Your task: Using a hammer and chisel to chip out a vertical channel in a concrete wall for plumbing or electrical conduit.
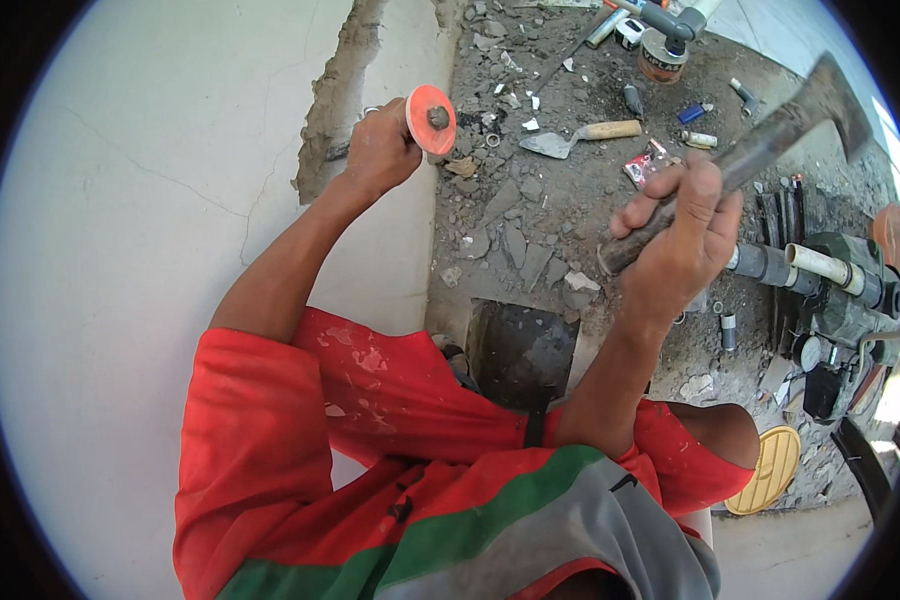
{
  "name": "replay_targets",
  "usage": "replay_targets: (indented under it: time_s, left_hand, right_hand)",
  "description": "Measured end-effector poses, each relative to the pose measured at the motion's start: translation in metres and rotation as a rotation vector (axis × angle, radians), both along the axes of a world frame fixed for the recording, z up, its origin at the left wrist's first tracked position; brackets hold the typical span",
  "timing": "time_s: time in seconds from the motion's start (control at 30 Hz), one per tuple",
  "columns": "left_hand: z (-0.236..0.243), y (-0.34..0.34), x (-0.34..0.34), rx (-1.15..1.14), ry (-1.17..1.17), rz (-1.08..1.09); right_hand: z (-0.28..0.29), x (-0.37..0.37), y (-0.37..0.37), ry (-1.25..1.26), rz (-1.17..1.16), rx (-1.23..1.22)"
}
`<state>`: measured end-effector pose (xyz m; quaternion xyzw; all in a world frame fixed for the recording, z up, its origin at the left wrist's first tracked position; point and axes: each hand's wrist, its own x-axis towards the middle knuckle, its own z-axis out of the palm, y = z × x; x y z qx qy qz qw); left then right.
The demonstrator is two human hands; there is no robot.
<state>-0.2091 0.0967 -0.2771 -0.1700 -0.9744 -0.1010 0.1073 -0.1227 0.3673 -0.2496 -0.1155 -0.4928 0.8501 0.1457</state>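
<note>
My left hand (382,148) is wrapped around a chisel (437,118) with a round orange hand guard. Its worn grey striking end faces up, and the tip is hidden beyond my fist. Beside it, a rough channel (342,90) is cut into the pale wall. On the other side, my right hand (685,235) grips a hatchet (770,138) low on its dark, worn handle. The hatchet is raised, with its flared head at the upper right, well apart from the chisel.
Rubble (515,225) covers the floor beside the wall. A trowel (600,132), a tin can (660,58) and pipe pieces (743,97) lie beyond. A square pit (523,352) opens near my legs. At right stand a green pump (845,290) and a yellow oval lid (767,470).
</note>
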Motion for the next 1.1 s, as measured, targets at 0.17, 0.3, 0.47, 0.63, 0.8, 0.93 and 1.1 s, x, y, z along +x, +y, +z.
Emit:
replay_targets:
  time_s: [0.17, 0.3, 0.47, 0.63, 0.8, 0.93, 1.1]
  left_hand:
    - [-0.005, 0.007, -0.007, 0.016, 0.03, -0.022]
    - [-0.006, -0.017, -0.019, -0.044, 0.038, 0.047]
    - [-0.015, -0.011, -0.013, -0.17, -0.011, 0.049]
    - [-0.022, -0.014, -0.009, -0.252, -0.073, 0.07]
    - [-0.014, -0.003, -0.016, -0.239, -0.124, 0.143]
    - [-0.02, 0.012, -0.018, -0.228, -0.108, 0.051]
    - [-0.016, -0.008, -0.012, -0.345, -0.169, 0.118]
  right_hand:
    - [-0.086, 0.044, -0.111, -0.214, 0.169, 0.154]
    - [-0.046, 0.024, -0.084, -0.411, 0.681, -0.108]
    - [-0.033, -0.003, -0.038, -0.108, -0.105, -0.415]
    - [-0.081, 0.044, -0.11, -0.334, 0.49, 0.114]
    - [-0.031, -0.009, -0.035, -0.296, 0.132, -0.274]
    - [-0.085, 0.038, -0.114, -0.304, 0.275, 0.162]
    - [-0.055, 0.023, -0.067, -0.402, 0.707, -0.033]
